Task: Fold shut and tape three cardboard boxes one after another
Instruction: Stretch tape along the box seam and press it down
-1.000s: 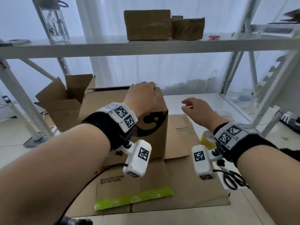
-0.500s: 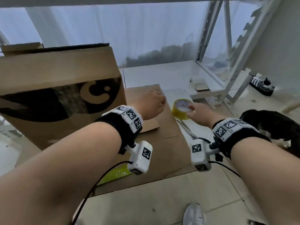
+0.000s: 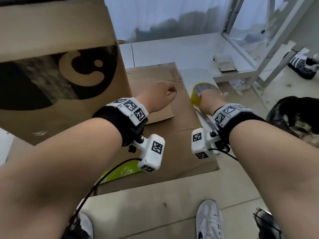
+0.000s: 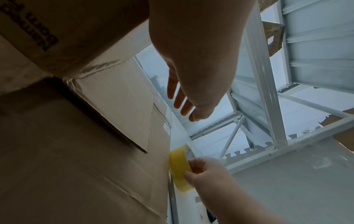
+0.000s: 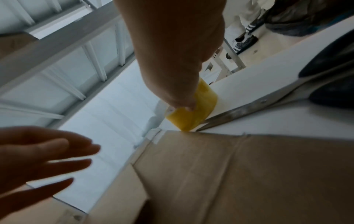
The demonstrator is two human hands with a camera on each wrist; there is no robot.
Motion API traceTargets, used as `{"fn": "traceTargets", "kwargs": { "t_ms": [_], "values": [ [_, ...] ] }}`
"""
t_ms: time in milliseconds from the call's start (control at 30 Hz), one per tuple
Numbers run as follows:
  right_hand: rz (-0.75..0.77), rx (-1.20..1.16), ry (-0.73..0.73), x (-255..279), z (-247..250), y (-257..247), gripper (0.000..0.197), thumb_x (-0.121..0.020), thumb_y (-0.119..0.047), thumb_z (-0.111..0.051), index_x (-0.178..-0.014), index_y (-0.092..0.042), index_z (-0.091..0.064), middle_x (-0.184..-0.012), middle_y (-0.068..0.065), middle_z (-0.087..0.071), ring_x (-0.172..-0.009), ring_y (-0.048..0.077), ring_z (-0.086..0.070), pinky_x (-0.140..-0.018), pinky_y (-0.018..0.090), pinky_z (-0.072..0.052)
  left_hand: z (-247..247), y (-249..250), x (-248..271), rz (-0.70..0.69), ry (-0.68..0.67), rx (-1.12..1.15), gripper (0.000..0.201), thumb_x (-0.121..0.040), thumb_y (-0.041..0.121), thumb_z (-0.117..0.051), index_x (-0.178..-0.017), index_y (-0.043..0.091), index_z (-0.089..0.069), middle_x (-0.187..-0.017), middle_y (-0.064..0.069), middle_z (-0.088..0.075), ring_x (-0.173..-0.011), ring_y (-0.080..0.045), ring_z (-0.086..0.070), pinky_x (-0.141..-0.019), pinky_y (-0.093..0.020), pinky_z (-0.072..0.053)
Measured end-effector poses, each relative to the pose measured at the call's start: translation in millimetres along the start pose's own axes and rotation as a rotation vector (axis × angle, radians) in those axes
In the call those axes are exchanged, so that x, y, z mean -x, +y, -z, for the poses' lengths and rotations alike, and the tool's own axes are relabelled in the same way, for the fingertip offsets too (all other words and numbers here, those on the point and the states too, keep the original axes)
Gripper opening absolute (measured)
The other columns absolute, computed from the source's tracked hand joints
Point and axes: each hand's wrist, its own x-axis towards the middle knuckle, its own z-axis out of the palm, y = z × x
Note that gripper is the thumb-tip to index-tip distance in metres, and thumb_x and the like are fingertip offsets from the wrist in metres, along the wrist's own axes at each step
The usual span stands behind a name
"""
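Observation:
A tall cardboard box [image 3: 51, 40] with a black logo stands at the left on a flattened sheet of cardboard [image 3: 172, 144]. My left hand [image 3: 160, 96] hovers over that sheet just right of the box, holding nothing; in the left wrist view its fingers [image 4: 182, 104] are straight and spread. My right hand [image 3: 209, 99] grips a yellow tape roll [image 3: 196, 96] that lies on the white floor panel beside the sheet. The left wrist view shows the thumb and fingers [image 4: 193, 165] pinching the tape roll's [image 4: 178, 166] rim. The box's top is out of view.
Scissors [image 3: 204, 118] lie on the floor under my right wrist, their blade [image 5: 239, 112] next to the tape. A white metal shelf frame [image 3: 269, 40] stands at the right, a black bag [image 3: 296, 114] beside it. My shoes [image 3: 208, 221] are at the bottom.
My left hand has come off the box top and dropped beside the box. My right hand reached down to the tape roll and closed on it. My head has tilted down.

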Motion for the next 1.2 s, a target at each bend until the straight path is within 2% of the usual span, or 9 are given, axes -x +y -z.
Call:
{"fn": "traceTargets", "kwargs": {
  "t_ms": [133, 300, 533, 633, 700, 800, 933, 1100, 1200],
  "values": [
    [0.119, -0.055, 0.174, 12.4, 9.1, 11.5, 0.045, -0.092, -0.006, -0.04, -0.132, -0.022, -0.05, -0.136, 0.005, -0.051, -0.129, 0.027, -0.043, -0.106, 0.042, -0.024, 2.5, 5.3, 2.8, 0.038, 0.025, 0.129, 0.028, -0.098, 0.021, -0.045, -0.122, 0.011, -0.057, -0.12, -0.004, -0.06, -0.105, -0.014, -0.055, -0.083, -0.019, -0.037],
    [0.324, -0.593, 0.324, 37.4, 61.5, -3.9, 0.03, -0.096, -0.004, -0.041, -0.116, -0.001, -0.063, -0.117, 0.019, -0.062, -0.107, 0.031, -0.055, -0.083, 0.027, -0.038, 23.7, 35.5, 11.7, 0.071, 0.06, 0.446, 0.042, -0.1, 0.024, -0.046, -0.139, 0.012, -0.039, -0.137, -0.004, -0.049, -0.117, -0.012, -0.049, -0.093, -0.022, -0.038],
    [0.514, -1.245, 0.484, 107.1, 160.0, -71.9, 0.024, -0.091, -0.026, -0.04, -0.081, -0.013, -0.058, -0.08, 0.007, -0.054, -0.08, 0.02, -0.05, -0.073, 0.034, -0.04, 140.8, 78.2, 57.6, -0.192, 0.486, 0.386, 0.04, -0.1, 0.019, -0.044, -0.139, 0.013, -0.041, -0.143, -0.001, -0.044, -0.132, -0.011, -0.039, -0.108, -0.019, -0.029],
    [0.645, -1.27, 0.574, 148.2, 185.6, -116.2, 0.028, -0.098, -0.026, -0.041, -0.072, -0.021, -0.051, -0.069, -0.005, -0.047, -0.072, 0.011, -0.047, -0.068, 0.027, -0.038, 188.3, 69.3, 91.3, -0.141, 0.641, 0.235, 0.035, -0.101, 0.03, -0.042, -0.134, 0.021, -0.045, -0.137, 0.006, -0.049, -0.124, -0.006, -0.043, -0.098, -0.012, -0.029],
    [0.756, -1.264, 0.622, 170.0, 193.4, -143.5, 0.032, -0.098, -0.03, -0.046, -0.07, -0.016, -0.049, -0.064, -0.002, -0.043, -0.066, 0.01, -0.044, -0.064, 0.027, -0.037, 207.9, 55.3, 110.8, -0.078, 0.63, 0.353, 0.026, -0.1, 0.037, -0.042, -0.113, 0.02, -0.056, -0.11, 0.006, -0.059, -0.099, -0.003, -0.053, -0.083, -0.012, -0.039],
    [0.883, -1.278, 0.556, 189.6, 195.5, -177.7, 0.041, -0.09, -0.039, -0.061, -0.06, -0.019, -0.04, -0.055, -0.011, -0.033, -0.057, 0.009, -0.037, -0.056, 0.022, -0.033, 225.1, 23.2, 140.0, -0.065, 0.621, 0.581, 0.046, -0.097, 0.042, -0.048, -0.084, 0.0, -0.061, -0.078, -0.009, -0.058, -0.069, -0.012, -0.054, -0.064, -0.025, -0.043],
    [0.992, -1.299, 0.173, 183.4, 188.9, -203.7, 0.038, -0.079, -0.046, -0.067, -0.064, -0.015, -0.049, -0.063, 0.0, -0.041, -0.063, 0.015, -0.042, -0.06, 0.025, -0.034, 241.9, -8.7, 168.8, -0.037, 0.711, 0.63, 0.048, -0.094, 0.039, -0.056, -0.056, 0.013, -0.042, -0.054, -0.004, -0.038, -0.051, -0.013, -0.038, -0.052, -0.026, -0.032],
    [1.139, -1.166, -0.109, 176.8, 184.3, -220.7, 0.014, -0.088, -0.028, -0.059, -0.092, -0.021, -0.071, -0.094, -0.002, -0.069, -0.093, 0.014, -0.061, -0.09, 0.032, -0.049, 254.1, -43.3, 191.6, 0.081, 0.817, 0.653, 0.054, -0.089, 0.047, -0.059, -0.045, 0.023, -0.038, -0.046, 0.004, -0.036, -0.048, -0.014, -0.037, -0.055, -0.029, -0.031],
    [1.1, -1.264, -0.143, 177.1, 183.5, -235.7, 0.02, -0.084, -0.024, -0.059, -0.099, -0.02, -0.071, -0.099, -0.002, -0.07, -0.099, 0.015, -0.062, -0.089, 0.032, -0.049, 252.1, -52.8, 197.0, 0.068, 0.886, 0.774, 0.054, -0.092, 0.039, -0.058, -0.049, 0.016, -0.037, -0.048, 0.001, -0.032, -0.047, -0.013, -0.032, -0.051, -0.027, -0.029]
  ]
}}
